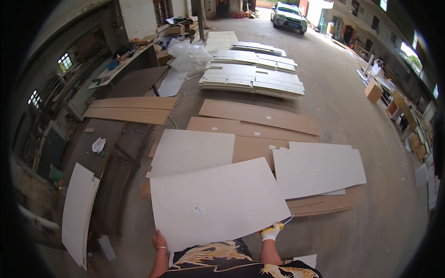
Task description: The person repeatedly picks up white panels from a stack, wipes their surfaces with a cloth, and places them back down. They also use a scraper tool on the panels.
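A large white panel [218,199] with a small label is tilted up in front of me. My left hand [159,239], bare with a band at the wrist, is closed on the panel's near left edge. By the near right corner is my right hand [270,232] in a white glove. It is closed around a yellow-handled tool [267,228]; a thin pale tip sticks out past the fingers, and its exact kind is unclear. Whether this hand also grips the panel is hard to see. Beyond lie another white panel [194,150] and, to the right, overlapping white panels [320,169].
Brown boards [259,111] lie under and behind the white panels. Farther off are stacks of white boards [252,78] and crumpled plastic sheeting [187,58]. A dark workbench [99,148] stands left, with white panels [79,213] nearby. A car [288,17] is parked far back.
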Demonstrator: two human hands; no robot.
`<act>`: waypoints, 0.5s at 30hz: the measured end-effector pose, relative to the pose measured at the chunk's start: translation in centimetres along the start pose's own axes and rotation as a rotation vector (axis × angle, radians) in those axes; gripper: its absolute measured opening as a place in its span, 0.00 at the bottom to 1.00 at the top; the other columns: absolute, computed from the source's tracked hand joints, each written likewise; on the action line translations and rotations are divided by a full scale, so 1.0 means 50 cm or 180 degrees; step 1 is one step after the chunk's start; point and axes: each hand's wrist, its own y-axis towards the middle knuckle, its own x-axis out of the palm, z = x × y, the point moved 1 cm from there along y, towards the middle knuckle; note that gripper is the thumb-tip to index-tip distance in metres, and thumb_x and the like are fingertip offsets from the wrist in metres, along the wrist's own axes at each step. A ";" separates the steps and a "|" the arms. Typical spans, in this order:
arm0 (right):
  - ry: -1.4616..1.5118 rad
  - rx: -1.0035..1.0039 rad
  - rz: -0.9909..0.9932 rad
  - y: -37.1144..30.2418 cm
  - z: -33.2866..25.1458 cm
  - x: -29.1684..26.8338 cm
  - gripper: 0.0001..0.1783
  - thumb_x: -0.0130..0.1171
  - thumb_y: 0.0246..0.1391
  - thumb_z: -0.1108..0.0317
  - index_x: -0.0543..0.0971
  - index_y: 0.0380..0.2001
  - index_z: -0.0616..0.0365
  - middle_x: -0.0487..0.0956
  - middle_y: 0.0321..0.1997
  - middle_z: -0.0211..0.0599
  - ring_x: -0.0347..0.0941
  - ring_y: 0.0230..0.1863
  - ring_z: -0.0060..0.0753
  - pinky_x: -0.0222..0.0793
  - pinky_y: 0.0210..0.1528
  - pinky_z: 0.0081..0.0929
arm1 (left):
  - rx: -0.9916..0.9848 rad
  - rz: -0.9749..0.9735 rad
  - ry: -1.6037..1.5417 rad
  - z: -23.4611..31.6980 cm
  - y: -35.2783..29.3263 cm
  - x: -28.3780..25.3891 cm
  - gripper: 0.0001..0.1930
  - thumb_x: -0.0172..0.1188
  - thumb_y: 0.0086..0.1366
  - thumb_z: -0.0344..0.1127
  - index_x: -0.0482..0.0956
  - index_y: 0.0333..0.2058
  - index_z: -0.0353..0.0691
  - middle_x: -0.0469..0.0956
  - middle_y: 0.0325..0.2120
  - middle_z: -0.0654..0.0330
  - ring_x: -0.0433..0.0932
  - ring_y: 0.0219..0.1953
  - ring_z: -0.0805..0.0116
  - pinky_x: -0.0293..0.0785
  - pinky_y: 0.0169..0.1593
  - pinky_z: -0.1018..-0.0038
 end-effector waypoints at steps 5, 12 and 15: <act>-0.0366 -0.0063 -0.0586 -0.046 0.101 0.184 0.20 0.54 0.64 0.56 0.74 0.58 0.41 0.76 0.59 0.35 0.71 0.60 0.51 0.70 0.60 0.62 | -0.0516 0.0350 -0.0505 -0.115 0.127 -0.046 0.36 0.45 0.72 0.62 0.85 0.34 0.29 0.83 0.29 0.38 0.83 0.34 0.36 0.73 0.38 0.47; -0.1264 0.0659 -0.0939 -0.177 0.420 0.388 0.19 0.54 0.66 0.58 0.75 0.56 0.51 0.78 0.58 0.37 0.75 0.59 0.51 0.70 0.62 0.60 | -0.0832 0.1003 -0.1307 -0.355 0.240 -0.189 0.32 0.44 0.75 0.53 0.77 0.28 0.24 0.79 0.26 0.38 0.72 0.27 0.42 0.67 0.36 0.50; -0.1576 0.1045 -0.1018 -0.242 0.598 0.465 0.12 0.53 0.67 0.67 0.76 0.51 0.52 0.80 0.51 0.35 0.76 0.56 0.46 0.72 0.62 0.58 | -0.1106 0.1525 -0.1100 -0.474 0.248 -0.270 0.32 0.45 0.75 0.53 0.76 0.27 0.24 0.78 0.23 0.40 0.70 0.24 0.46 0.66 0.35 0.50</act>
